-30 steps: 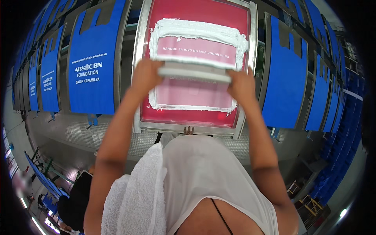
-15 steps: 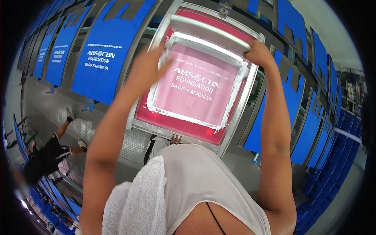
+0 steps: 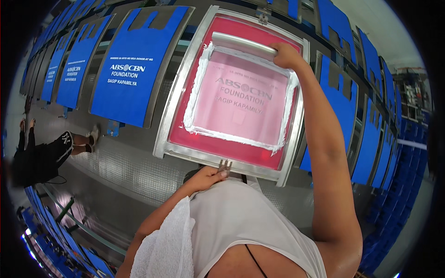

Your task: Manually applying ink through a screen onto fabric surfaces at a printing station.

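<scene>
A screen-printing frame point(image 3: 162, 132) with a red mesh lies in front of me, tilted a little. White paste edges its pale pink middle, where lettering shows. Across the far part of the mesh rests a long squeegee point(image 3: 243, 45). My right hand point(image 3: 288, 56) is closed round the squeegee's right end. At the frame's near edge my left hand point(image 3: 206, 179) is closed on a small pronged metal bracket point(image 3: 225, 165), thumb against its base; some of its fingers are hidden. A white towel point(image 3: 169, 236) hangs over my left shoulder.
Blue printed bags point(image 3: 125, 69) lie flat on boards to the left, and more blue bags point(image 3: 336, 88) line the right. A person in black point(image 3: 44, 155) is at the left beyond the aisle. Stacked blue crates point(image 3: 410, 162) stand at the far right.
My left hand has come down from the squeegee's left side to the near bracket. The right hand still holds the squeegee. The lettering in the mesh has turned from white to grey.
</scene>
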The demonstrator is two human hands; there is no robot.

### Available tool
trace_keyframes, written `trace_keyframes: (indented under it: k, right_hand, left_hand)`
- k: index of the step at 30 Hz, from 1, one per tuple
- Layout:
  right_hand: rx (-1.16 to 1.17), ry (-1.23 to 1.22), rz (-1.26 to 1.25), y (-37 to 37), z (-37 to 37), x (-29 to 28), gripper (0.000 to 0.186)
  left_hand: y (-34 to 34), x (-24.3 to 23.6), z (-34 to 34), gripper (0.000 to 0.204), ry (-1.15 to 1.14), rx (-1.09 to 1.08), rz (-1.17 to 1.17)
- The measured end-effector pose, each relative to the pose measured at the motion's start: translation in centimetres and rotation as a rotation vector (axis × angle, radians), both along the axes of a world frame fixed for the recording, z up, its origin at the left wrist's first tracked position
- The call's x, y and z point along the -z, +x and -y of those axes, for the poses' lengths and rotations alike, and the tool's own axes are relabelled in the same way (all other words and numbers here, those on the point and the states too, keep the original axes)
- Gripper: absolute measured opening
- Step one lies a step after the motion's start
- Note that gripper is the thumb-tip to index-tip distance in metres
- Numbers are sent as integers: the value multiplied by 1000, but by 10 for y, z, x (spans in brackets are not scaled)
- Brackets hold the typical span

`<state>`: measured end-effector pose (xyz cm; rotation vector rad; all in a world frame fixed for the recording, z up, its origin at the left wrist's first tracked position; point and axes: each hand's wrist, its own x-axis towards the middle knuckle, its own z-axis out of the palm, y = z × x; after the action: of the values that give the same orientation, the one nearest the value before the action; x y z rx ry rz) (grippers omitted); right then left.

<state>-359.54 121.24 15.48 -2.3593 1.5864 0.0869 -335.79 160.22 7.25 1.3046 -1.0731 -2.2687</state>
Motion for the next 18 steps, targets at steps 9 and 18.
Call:
trace_keyframes:
  k: [9,18]
  right_hand:
    - [-3,45,0,41,-256,-34,34]
    - [6,-94,36,12,-307,-29,45]
  left_hand:
    - [-2,-6,1,40,-10,-39,-28]
    - [-9,13,-2,51,-6,77,375]
